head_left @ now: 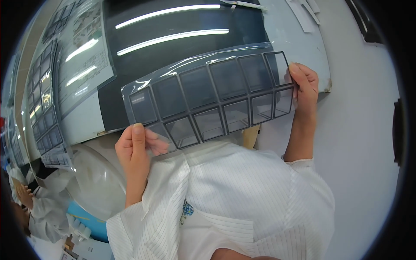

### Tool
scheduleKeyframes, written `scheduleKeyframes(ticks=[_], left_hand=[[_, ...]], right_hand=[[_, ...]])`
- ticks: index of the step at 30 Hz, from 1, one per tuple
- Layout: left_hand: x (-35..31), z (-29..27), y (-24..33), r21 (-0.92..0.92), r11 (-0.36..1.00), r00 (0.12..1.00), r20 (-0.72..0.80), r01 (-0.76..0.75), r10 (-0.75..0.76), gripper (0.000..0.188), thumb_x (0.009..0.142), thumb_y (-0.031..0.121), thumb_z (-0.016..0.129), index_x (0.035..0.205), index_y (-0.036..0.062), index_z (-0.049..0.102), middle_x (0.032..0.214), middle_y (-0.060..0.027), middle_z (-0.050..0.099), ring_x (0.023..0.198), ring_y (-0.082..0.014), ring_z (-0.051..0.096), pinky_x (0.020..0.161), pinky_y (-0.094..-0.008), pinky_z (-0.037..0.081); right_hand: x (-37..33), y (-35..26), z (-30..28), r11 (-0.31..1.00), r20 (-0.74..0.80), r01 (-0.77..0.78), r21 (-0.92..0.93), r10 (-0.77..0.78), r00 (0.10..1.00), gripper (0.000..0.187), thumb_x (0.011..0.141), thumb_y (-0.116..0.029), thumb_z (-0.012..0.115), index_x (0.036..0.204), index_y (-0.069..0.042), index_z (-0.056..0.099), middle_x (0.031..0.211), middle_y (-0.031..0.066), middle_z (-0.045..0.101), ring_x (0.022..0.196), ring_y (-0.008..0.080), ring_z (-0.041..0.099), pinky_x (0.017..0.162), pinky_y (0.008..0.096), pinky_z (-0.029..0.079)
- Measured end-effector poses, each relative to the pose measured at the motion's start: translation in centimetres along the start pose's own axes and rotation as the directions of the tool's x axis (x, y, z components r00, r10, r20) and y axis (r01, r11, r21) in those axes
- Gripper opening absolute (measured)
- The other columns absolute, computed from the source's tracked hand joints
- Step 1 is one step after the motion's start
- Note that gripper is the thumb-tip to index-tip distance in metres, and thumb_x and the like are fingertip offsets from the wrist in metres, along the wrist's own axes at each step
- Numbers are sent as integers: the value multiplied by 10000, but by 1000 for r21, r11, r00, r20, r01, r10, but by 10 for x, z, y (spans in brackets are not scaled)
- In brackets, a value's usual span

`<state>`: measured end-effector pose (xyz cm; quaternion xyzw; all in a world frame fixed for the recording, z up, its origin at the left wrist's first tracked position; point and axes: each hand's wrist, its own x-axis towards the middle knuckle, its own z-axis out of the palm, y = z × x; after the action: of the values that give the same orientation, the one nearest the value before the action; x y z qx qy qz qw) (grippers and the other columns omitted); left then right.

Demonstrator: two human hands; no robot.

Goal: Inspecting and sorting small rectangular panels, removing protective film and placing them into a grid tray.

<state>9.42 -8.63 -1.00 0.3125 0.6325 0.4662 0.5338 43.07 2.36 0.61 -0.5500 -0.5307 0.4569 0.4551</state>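
A clear plastic sheet [197,89] printed with two rows of dark-edged rectangular frames is stretched between my hands, tilted with its right end higher. My left hand [135,145] pinches its lower left corner, thumb on top, and the fingers show through the clear film behind. At the right edge, my right hand [306,84] grips the sheet between thumb and bent fingers. The sheet is held up over the near edge of the table, in front of my body, and bows slightly. Light glints along its far edge.
Beneath lies a black mat [173,43] on a white table [299,47], reflecting two tube lights. Similar framed sheets [45,99] and a clear-covered printed sheet [84,56] are at the left. Paper strips [303,15] lie at the far right. Another person's hand [24,195] shows at lower left.
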Motion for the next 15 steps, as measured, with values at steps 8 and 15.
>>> scheduleKeyframes(ticks=[8,15], left_hand=[[-2,-5,-2,23,1000,1000,15,-7,7,367,1007,286,464,788,6,557,608,-109,631,509,-148,591,497,-242,451],[0,-6,-3,42,999,1000,10,-27,27,380,1011,296,455,764,19,542,588,-95,616,502,-149,593,492,-244,450]], right_hand=[[-3,-2,-2,1000,20,-5,10,5,1000,364,936,-206,556,604,-58,531,529,-50,439,412,7,306,401,195,207],[1,1,-2,1000,105,-4,28,1,994,364,950,-201,546,618,-51,552,546,-50,448,429,6,341,406,194,239]])
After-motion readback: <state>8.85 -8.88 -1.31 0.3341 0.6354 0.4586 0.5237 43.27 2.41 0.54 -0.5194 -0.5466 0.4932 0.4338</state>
